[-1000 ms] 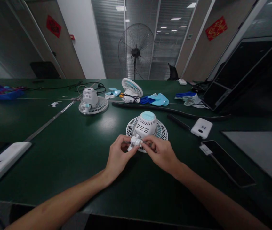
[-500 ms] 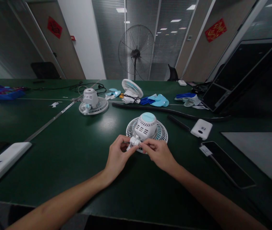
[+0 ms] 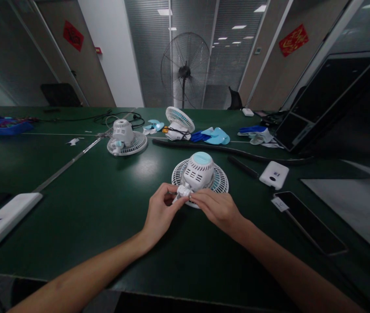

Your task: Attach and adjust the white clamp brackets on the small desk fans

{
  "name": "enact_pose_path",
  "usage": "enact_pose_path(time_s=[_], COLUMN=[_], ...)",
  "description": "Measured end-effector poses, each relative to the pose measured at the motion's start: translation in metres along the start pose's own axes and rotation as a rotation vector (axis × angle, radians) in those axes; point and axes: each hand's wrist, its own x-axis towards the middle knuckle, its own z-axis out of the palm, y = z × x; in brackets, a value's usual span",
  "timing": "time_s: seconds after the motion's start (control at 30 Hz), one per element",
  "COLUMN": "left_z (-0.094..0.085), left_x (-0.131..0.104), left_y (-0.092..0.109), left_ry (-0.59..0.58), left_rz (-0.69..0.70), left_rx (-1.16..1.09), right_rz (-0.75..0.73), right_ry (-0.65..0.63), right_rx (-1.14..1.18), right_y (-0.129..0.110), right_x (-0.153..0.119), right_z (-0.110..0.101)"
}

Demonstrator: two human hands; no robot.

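A small white desk fan [image 3: 199, 173] lies grille-down on the green table, its motor housing with a light blue cap upward. On its near side sticks out a white joint piece [image 3: 183, 191]. My left hand [image 3: 163, 212] pinches this piece from the left between thumb and fingers. From the right, my right hand [image 3: 218, 209] has thumb and fingers pressed together at the piece's end; whether a smaller part is between them is hidden by the fingertips.
A second fan [image 3: 123, 138] lies grille-down at left, and another fan [image 3: 179, 124] stands tilted behind. A black strip [image 3: 204, 148] crosses beyond my hands. At right are a white power bank [image 3: 274, 175] and a phone [image 3: 311, 222]; another power bank [image 3: 7, 221] is at left.
My right hand's fingers have straightened and turned over the end of the joint piece. The left hand and the fan stay put. At the right edge, something pale and blurred now shows above the white sheet.
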Motion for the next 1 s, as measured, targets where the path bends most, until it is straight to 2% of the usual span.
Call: enact_pose_path(time_s=[0.2, 0.33, 0.6, 0.8, 0.87, 0.93, 1.0], left_z=[0.0, -0.001, -0.003, -0.004, -0.003, -0.003, -0.003], left_x=[-0.001, 0.0, 0.0, 0.001, 0.001, 0.002, 0.002], left_y=[0.001, 0.001, 0.001, -0.001, -0.001, -0.001, 0.0], left_ry=[0.008, 0.013, 0.019, 0.013, 0.015, 0.025, 0.03], left_rz=[-0.01, -0.016, -0.029, -0.027, -0.035, -0.039, -0.034], left_rx=[-0.01, -0.028, -0.037, -0.037, -0.033, -0.027, -0.022], right_rz=[-0.109, -0.08, 0.162, 0.609, 0.687, 0.654, 0.485], right_ry=[-0.036, 0.017, 0.043, 0.031, -0.002, 0.0, -0.001], right_rx=[-0.053, -0.031, 0.136, 0.436, 0.492, 0.416, 0.244], right_y=[0.013, 0.01, -0.007, -0.021, -0.023, -0.022, -0.018], right_x=[-0.004, -0.003, 0.003, 0.008, 0.009, 0.009, 0.006], right_z=[-0.001, 0.004, 0.012, 0.017, 0.016, 0.013, 0.009])
